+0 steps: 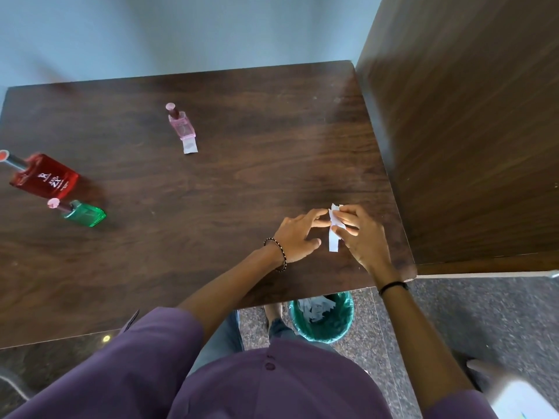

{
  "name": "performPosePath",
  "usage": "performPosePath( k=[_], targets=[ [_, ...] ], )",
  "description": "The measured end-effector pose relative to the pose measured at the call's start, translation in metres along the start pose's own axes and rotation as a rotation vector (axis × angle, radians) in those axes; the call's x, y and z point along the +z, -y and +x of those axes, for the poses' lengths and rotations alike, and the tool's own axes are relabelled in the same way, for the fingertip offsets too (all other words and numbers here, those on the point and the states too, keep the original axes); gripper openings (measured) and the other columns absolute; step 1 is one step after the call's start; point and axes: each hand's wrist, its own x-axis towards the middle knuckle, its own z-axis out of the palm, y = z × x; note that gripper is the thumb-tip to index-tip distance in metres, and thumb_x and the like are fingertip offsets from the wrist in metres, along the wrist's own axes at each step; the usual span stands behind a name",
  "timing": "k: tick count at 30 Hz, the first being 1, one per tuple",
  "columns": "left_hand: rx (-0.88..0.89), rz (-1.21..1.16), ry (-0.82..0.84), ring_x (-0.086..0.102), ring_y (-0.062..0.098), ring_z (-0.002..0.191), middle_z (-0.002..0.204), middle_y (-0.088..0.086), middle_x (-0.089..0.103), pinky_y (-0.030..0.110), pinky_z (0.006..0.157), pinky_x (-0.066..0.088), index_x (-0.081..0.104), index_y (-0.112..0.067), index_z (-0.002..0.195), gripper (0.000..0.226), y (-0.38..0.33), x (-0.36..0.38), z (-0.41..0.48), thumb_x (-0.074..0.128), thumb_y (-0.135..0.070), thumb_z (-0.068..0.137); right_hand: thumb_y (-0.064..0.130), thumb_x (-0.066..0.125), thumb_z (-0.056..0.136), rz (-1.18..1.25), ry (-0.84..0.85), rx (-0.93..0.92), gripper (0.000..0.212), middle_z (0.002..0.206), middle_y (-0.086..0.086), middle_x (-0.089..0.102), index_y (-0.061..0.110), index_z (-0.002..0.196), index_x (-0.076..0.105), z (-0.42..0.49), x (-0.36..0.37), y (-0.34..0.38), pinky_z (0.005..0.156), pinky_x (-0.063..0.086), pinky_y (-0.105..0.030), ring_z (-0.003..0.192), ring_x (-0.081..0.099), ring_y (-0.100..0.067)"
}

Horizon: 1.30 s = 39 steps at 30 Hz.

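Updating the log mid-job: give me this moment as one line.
right hand holds paper strip | left hand touches it | over table, near right corner | pink perfume bottle upright

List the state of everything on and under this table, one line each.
white paper strips: pinched in right hand, one hanging down.
left hand: fingers straight, tips touching the strips.
pink glass bottle: standing, loose white strip lying at its base.
red glass bottle: standing.
green glass bottle: standing.
green round bin: open, paper scraps inside.
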Motion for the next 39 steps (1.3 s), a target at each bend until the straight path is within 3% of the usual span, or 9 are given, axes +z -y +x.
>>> performPosePath(
  k=[8, 11, 15, 19, 22, 26, 30, 33, 39],
  targets=[
    [0.004, -0.032, -0.049, 0.061, 0.035, 0.107, 0.145, -0.008, 0.056, 0.052, 0.109, 0.037, 0.034, -0.021, 0.148, 0.064, -0.004, 0.003, -0.004, 0.06, -0.012, 0.091, 0.008, 0.084, 0.083, -0.029, -0.065, 0.015, 0.042, 0.119, 0.001, 0.075, 0.012, 0.121, 0.067, 0.001, 0.004, 0.001, 0.072, 0.041, 0.007, 0.103, 0.063, -0.003],
    [0.001, -0.043, -0.061, 0.062, 0.033, 0.103, 0.142, -0.01, 0.058, 0.051, 0.108, 0.038, 0.036, -0.02, 0.147, 0.063, -0.007, 0.004, -0.005, 0.06, -0.01, 0.09, 0.007, 0.085, 0.082, -0.023, -0.065, 0.011, 0.043, 0.118, 0.002, 0.075, 0.011, 0.12, 0.067, -0.001, 0.004, 0.002, 0.072, 0.041, 0.007, 0.105, 0.063, -0.004],
    [-0.043, -0.126, -0.096, 0.064, 0.026, 0.085, 0.136, -0.009, 0.064, 0.052, 0.099, 0.047, 0.036, -0.019, 0.146, 0.062, -0.01, 0.005, -0.006, 0.059, -0.009, 0.089, 0.01, 0.085, 0.082, -0.006, -0.055, 0.026, 0.041, 0.11, 0.016, 0.068, 0.013, 0.119, 0.066, -0.001, 0.003, 0.003, 0.073, 0.041, 0.007, 0.107, 0.062, -0.003],
    [-0.103, -0.149, -0.084, 0.061, 0.033, 0.107, 0.131, -0.01, 0.067, 0.053, 0.101, 0.045, 0.035, -0.018, 0.147, 0.063, -0.014, 0.004, -0.005, 0.06, -0.009, 0.09, 0.009, 0.085, 0.082, 0.0, -0.052, 0.031, 0.041, 0.113, 0.014, 0.071, 0.014, 0.118, 0.066, 0.0, 0.004, 0.002, 0.074, 0.042, 0.006, 0.109, 0.063, -0.002],
    [-0.104, -0.136, -0.065, 0.059, 0.034, 0.11, 0.134, -0.011, 0.065, 0.054, 0.102, 0.045, 0.034, -0.018, 0.147, 0.063, -0.017, 0.003, -0.004, 0.06, -0.01, 0.09, 0.01, 0.086, 0.081, -0.004, -0.055, 0.02, 0.041, 0.118, 0.005, 0.075, 0.014, 0.118, 0.067, 0.001, 0.004, 0.002, 0.079, 0.048, -0.002, 0.109, 0.066, -0.006],
    [-0.087, -0.116, -0.068, 0.06, 0.035, 0.107, 0.134, -0.011, 0.064, 0.052, 0.101, 0.045, 0.034, -0.02, 0.147, 0.063, -0.019, 0.004, -0.001, 0.059, -0.011, 0.09, 0.011, 0.086, 0.081, -0.014, -0.062, 0.011, 0.043, 0.119, 0.0, 0.076, 0.012, 0.119, 0.067, 0.002, 0.002, 0.002, 0.09, 0.057, -0.026, 0.11, 0.069, -0.014],
    [-0.078, -0.097, -0.087, 0.052, 0.005, 0.071, 0.134, -0.009, 0.063, 0.051, 0.1, 0.046, 0.035, -0.02, 0.146, 0.061, -0.015, 0.007, 0.003, 0.06, -0.013, 0.091, 0.013, 0.086, 0.082, -0.018, -0.056, 0.012, 0.043, 0.12, -0.001, 0.075, 0.012, 0.12, 0.067, 0.002, 0.003, 0.001, 0.088, 0.054, -0.023, 0.109, 0.069, -0.014],
    [-0.076, -0.095, -0.084, 0.061, 0.023, 0.089, 0.135, -0.01, 0.063, 0.051, 0.1, 0.046, 0.035, -0.021, 0.146, 0.061, -0.015, 0.008, 0.003, 0.06, -0.013, 0.09, 0.015, 0.086, 0.082, -0.017, -0.048, 0.025, 0.042, 0.119, 0.001, 0.075, 0.014, 0.119, 0.067, 0.003, 0.002, 0.001, 0.085, 0.053, -0.018, 0.107, 0.067, -0.011],
    [-0.085, -0.094, -0.074, 0.062, 0.029, 0.108, 0.138, -0.007, 0.062, 0.052, 0.103, 0.044, 0.034, -0.02, 0.146, 0.061, -0.017, 0.008, 0.004, 0.059, -0.013, 0.091, 0.021, 0.085, 0.084, 0.028, 0.012, 0.066, 0.042, 0.11, 0.014, 0.069, 0.014, 0.12, 0.065, 0.003, -0.003, 0.004, 0.074, 0.045, 0.003, 0.104, 0.065, -0.003]
  ],
)
